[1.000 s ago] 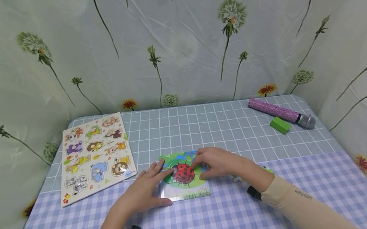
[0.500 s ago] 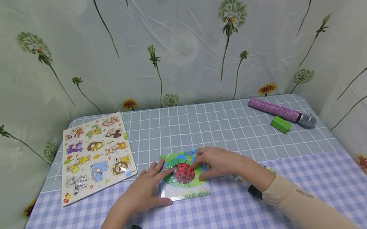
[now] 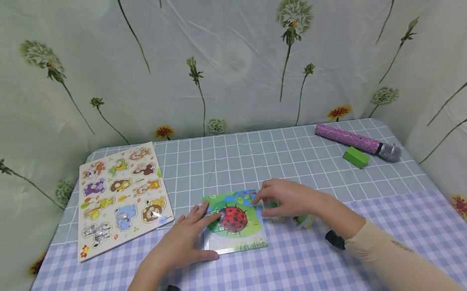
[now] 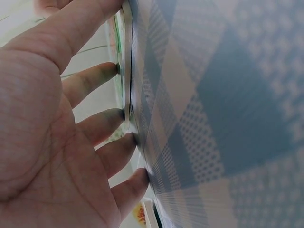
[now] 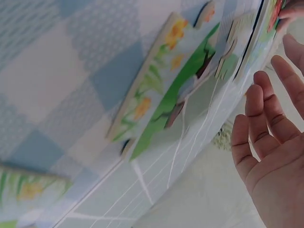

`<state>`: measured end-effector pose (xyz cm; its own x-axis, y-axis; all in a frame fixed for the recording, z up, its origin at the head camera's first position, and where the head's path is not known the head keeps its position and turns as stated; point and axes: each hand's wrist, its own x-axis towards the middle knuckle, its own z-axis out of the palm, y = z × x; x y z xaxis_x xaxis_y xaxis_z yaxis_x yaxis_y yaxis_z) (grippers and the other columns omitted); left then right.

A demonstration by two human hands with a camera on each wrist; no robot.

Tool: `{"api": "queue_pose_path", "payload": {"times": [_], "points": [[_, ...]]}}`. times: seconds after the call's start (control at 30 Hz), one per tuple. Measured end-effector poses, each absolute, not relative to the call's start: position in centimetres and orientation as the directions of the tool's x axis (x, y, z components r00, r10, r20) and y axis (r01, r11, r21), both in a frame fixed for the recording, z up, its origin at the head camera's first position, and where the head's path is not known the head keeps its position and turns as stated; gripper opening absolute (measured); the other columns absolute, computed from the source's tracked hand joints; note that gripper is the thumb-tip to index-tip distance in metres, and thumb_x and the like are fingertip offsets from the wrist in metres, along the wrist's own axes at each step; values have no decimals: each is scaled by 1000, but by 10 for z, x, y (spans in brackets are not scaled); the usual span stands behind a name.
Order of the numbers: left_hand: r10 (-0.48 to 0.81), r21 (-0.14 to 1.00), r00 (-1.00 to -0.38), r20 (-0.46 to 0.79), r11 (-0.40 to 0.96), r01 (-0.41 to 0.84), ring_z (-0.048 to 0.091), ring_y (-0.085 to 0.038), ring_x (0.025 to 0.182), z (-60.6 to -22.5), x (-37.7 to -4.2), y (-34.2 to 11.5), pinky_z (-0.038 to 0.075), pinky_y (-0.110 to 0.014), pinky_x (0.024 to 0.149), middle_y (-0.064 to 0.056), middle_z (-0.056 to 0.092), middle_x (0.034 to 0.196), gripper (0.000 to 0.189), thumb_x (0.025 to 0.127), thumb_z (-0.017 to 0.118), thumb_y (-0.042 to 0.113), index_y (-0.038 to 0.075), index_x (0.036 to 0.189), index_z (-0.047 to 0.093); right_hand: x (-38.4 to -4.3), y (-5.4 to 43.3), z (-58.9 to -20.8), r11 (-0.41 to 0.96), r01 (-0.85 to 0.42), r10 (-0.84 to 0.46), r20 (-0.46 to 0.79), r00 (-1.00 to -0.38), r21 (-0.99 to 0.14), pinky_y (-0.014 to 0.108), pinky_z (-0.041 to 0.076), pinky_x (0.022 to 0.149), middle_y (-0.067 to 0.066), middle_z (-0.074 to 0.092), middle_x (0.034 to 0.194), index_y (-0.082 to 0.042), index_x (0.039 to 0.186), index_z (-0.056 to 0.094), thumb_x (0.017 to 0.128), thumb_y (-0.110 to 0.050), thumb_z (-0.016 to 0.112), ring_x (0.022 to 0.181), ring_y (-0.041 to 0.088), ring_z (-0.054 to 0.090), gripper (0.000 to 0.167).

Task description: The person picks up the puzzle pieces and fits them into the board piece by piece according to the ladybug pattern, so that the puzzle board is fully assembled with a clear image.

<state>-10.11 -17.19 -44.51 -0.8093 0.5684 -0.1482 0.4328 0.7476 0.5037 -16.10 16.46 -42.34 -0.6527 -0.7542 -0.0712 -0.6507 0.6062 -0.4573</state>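
Note:
A square ladybug jigsaw puzzle [image 3: 233, 220] lies flat on the checked cloth in the head view. My left hand [image 3: 184, 240] rests with spread, straight fingers on its left side; the thumb touches near the lower left corner. At the puzzle's right edge hovers my right hand [image 3: 290, 199], fingers loosely bent, with nothing visible between them. Beneath that hand and wrist lie loose puzzle pieces [image 3: 304, 221], partly covered in the head view. The right wrist view shows a green piece with yellow flowers [image 5: 164, 90] and another piece [image 5: 33, 192] on the cloth.
A wooden animal peg puzzle board [image 3: 122, 200] lies at the left. At the back right are a glittery purple microphone [image 3: 350, 140] and a green block [image 3: 356, 157]. A dandelion-print curtain [image 3: 229, 55] hangs behind the table.
My right hand has lifted off the ladybug puzzle and shifted slightly right and away from me, uncovering its right edge and more of the loose pieces. My left hand has stayed in place.

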Motion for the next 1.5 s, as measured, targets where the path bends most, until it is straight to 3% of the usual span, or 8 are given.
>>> {"api": "queue_pose_path", "payload": {"times": [0.27, 0.77, 1.03, 1.5], "points": [[565, 502, -813, -142, 749, 433, 24, -49, 163, -446, -99, -173, 25, -75, 128, -17, 22, 179, 94, 84, 90, 48, 22, 164, 47, -156, 180, -421, 648, -612, -719, -97, -689, -454, 37, 60, 93, 3, 74, 116, -12, 128, 77, 93, -26, 85, 103, 18, 68, 39], [528, 505, -841, -117, 761, 408, 29, -50, 161, -443, -101, -179, 32, -74, 125, -25, 21, 178, 96, 80, 93, 51, 21, 161, 51, -146, 192, -426, 725, -543, -645, -139, -752, -423, 30, 57, 83, -2, 69, 105, -14, 129, 77, 84, -31, 94, 94, 13, 64, 51], [518, 533, -844, -137, 757, 378, 24, -55, 161, -441, -102, -185, 33, -74, 124, -27, 18, 178, 108, 73, 96, 53, 21, 164, 47, -141, 192, -429, 726, -554, -643, -116, -757, -408, 28, 56, 79, -3, 69, 103, -15, 125, 78, 81, -30, 95, 93, 12, 65, 50], [511, 529, -841, -176, 770, 357, 25, -53, 162, -443, -103, -186, 37, -72, 124, -26, 20, 178, 106, 75, 95, 54, 21, 164, 47, -139, 191, -432, 729, -537, -635, -125, -762, -424, 30, 57, 80, -3, 69, 103, -16, 123, 79, 84, -25, 93, 93, 11, 65, 42]]}}
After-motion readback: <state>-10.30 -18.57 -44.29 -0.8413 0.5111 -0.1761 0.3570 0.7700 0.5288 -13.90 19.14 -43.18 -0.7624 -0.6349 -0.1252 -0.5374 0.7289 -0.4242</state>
